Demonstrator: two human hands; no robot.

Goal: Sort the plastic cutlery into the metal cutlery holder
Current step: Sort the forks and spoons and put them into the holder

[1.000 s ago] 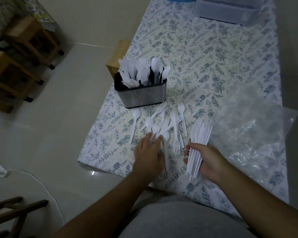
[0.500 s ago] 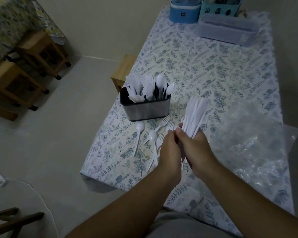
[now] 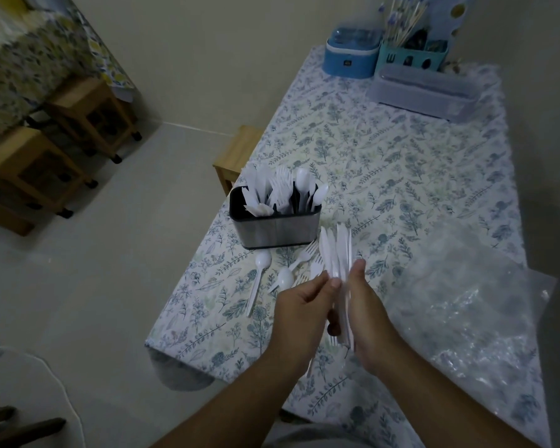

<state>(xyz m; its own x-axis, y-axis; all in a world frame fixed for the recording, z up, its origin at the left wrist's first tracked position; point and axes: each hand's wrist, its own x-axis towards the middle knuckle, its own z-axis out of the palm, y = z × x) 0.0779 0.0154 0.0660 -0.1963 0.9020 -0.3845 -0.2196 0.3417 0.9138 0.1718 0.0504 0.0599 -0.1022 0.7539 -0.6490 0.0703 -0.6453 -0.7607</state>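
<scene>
Table (image 3: 401, 163) bears a metal holder (image 3: 274, 229), rectangular, brushed steel, packed with upright white cutlery. Right hand (image 3: 367, 315) grips a bundle of white knives (image 3: 337, 253) just before the holder; left hand (image 3: 299, 307) pinches that bundle. Loose spoons (image 3: 262, 263) and forks lie below the holder.

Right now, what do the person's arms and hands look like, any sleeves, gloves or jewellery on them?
Both forearms are bare as far as the frame shows, with no sleeves in view. The left hand and right hand wear no gloves, and no rings, watch or bracelet can be seen. A strip of grey clothing shows at the bottom edge, between the arms.
</scene>
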